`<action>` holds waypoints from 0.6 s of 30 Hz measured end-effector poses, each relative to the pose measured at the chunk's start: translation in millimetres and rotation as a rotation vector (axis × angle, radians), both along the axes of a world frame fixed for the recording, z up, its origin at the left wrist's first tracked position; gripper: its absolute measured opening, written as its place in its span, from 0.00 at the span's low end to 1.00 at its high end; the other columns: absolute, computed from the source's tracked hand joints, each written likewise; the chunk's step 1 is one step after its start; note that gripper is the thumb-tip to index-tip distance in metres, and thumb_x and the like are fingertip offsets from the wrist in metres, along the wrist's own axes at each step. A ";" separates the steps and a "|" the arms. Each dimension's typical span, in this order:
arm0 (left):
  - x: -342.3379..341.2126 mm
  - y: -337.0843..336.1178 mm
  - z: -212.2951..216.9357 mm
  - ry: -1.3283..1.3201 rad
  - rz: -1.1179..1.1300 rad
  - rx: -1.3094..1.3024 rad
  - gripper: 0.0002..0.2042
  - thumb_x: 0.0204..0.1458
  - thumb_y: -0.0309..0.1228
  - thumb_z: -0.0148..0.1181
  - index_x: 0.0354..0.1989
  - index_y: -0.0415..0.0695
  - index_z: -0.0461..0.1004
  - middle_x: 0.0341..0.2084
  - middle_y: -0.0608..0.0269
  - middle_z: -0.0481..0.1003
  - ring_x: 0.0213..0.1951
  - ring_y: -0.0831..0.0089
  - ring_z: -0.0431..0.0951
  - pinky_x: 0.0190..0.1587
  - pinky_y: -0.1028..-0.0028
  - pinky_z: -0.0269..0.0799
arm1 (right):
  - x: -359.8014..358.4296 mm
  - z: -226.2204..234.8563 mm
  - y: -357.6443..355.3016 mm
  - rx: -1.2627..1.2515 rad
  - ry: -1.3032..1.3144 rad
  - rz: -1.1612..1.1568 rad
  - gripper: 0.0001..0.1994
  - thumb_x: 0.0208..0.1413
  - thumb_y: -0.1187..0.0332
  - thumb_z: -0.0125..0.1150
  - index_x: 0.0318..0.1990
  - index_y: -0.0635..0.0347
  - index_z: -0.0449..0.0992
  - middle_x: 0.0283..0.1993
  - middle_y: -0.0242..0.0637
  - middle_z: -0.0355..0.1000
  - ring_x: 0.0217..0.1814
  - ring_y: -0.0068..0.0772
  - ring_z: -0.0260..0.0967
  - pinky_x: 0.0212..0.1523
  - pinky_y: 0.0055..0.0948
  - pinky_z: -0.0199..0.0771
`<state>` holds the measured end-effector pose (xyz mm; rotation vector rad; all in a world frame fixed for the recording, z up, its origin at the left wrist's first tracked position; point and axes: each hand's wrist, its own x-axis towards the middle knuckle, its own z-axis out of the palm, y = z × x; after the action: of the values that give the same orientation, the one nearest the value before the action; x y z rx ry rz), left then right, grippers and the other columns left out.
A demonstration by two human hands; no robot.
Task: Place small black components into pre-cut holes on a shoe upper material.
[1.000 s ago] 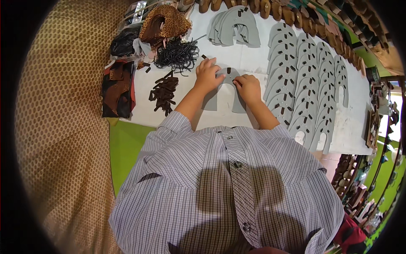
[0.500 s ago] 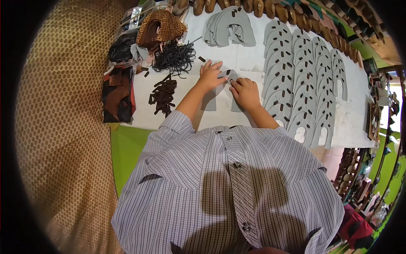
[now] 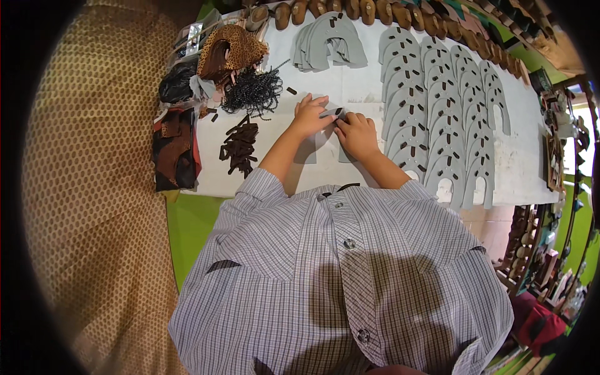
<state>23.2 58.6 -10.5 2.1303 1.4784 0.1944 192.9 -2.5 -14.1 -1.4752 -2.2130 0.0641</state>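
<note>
A grey, U-shaped shoe upper (image 3: 306,154) lies on the white table in front of me, curved end away, partly covered by my hands. My left hand (image 3: 308,119) rests at the left of its curve, fingers spread and thumb reaching to the top middle. From the other side, my right hand (image 3: 358,135) bends its fingers together at the same spot, pinching at a small dark brown strip (image 3: 339,112); the fingertips partly hide it. A heap of similar dark strips (image 3: 239,147) lies to the left, with one loose strip (image 3: 292,91) beyond my left hand.
Overlapping columns of grey uppers with dark strips (image 3: 406,94) fill the right side. A stack of grey uppers (image 3: 306,47) lies at the back. Brown sandals (image 3: 369,11) line the far edge. Black beaded trim (image 3: 253,92) and leopard-print pieces (image 3: 240,47) are at the left.
The view has shifted slightly. Both hands remain over the same upper, and the right fingertips have moved only a little at the dark strip.
</note>
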 end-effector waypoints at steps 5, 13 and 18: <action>4.4 16.9 -2.5 -0.198 0.137 -0.179 0.20 0.51 0.48 0.48 0.38 0.46 0.77 0.58 0.68 0.62 0.64 0.50 0.44 0.62 0.53 0.33 | 0.6 -4.1 -8.9 -0.036 -0.064 -0.015 0.10 0.46 0.60 0.58 0.34 0.53 0.77 0.38 0.31 0.65 0.44 0.33 0.61 0.42 0.36 0.60; -2.3 31.1 -16.6 0.141 -0.122 0.103 0.06 0.46 0.41 0.58 0.28 0.58 0.80 0.58 0.73 0.62 0.64 0.53 0.45 0.59 0.42 0.31 | -0.7 -3.5 -14.9 0.059 -0.036 0.004 0.16 0.49 0.59 0.54 0.43 0.54 0.74 0.39 0.32 0.64 0.45 0.35 0.60 0.45 0.34 0.59; 4.1 23.3 -17.0 0.057 -0.063 0.136 0.05 0.41 0.39 0.63 0.27 0.57 0.80 0.58 0.72 0.62 0.64 0.52 0.47 0.59 0.43 0.35 | 2.9 -6.9 -15.0 0.058 -0.070 0.002 0.17 0.50 0.58 0.53 0.46 0.54 0.73 0.39 0.32 0.64 0.45 0.34 0.60 0.46 0.34 0.58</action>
<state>27.3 81.8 -27.4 2.3055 1.4651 0.2182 195.8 -17.5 -21.0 -1.4644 -2.2527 -0.0510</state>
